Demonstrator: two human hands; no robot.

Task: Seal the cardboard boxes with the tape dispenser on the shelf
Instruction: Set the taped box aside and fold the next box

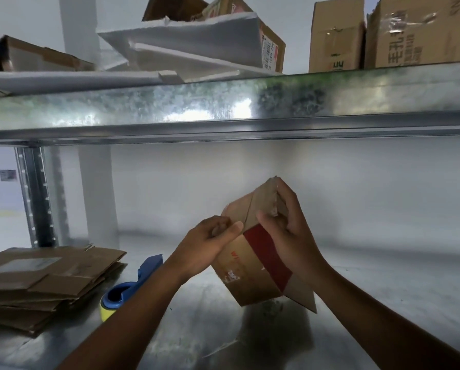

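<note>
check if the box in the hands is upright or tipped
Tipped: the box leans at a slant, gripped between the left hand and right hand, its edges running diagonally.

Arms extended, left hand (210, 240) and right hand (287, 228) grip the box (246, 276).

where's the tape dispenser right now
Head view, lower left: the tape dispenser lies on the shelf beside the flattened cardboard stack.

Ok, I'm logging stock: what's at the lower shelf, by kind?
Assembled cardboard box, held tilted: 1
Flattened cardboard stack: 1 (the number of sheets cannot be told)
Blue tape dispenser: 1
Total: 3
</note>
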